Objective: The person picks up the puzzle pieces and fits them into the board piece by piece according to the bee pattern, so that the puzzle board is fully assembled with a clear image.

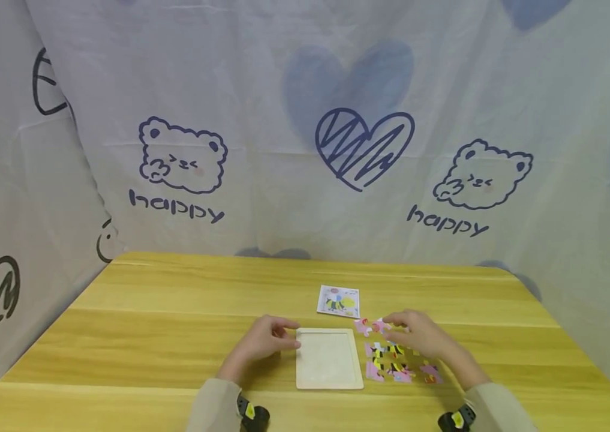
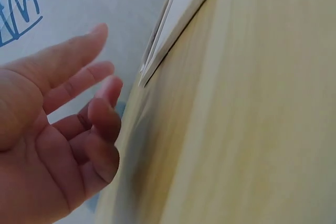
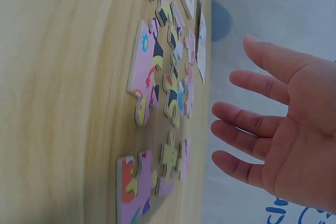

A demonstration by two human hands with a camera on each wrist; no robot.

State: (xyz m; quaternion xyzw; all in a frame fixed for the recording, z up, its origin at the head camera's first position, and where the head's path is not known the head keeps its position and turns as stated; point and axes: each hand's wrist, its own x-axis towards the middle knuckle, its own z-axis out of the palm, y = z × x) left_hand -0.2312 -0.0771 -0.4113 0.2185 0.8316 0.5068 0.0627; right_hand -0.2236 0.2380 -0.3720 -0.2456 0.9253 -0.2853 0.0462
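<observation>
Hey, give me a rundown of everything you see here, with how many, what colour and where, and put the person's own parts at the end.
Puzzle tray: 1, pale cream, on the table between the hands
Jigsaw puzzle pieces: several, exact count unclear, pink, yellow and black, right of the tray
Picture card: 1, white-edged with a yellow and black picture, beyond the tray
Table: 1, yellow wood grain, under everything
Cloth backdrop: sheet count unclear, whitish with blue bears and hearts, behind and beside the table
Wrist cameras: 2, black and yellow, one per wrist
Sleeves: 2, beige, one per arm
Left grip: 1, bare, beside the tray's left edge
Right grip: 1, bare, above the pieces
</observation>
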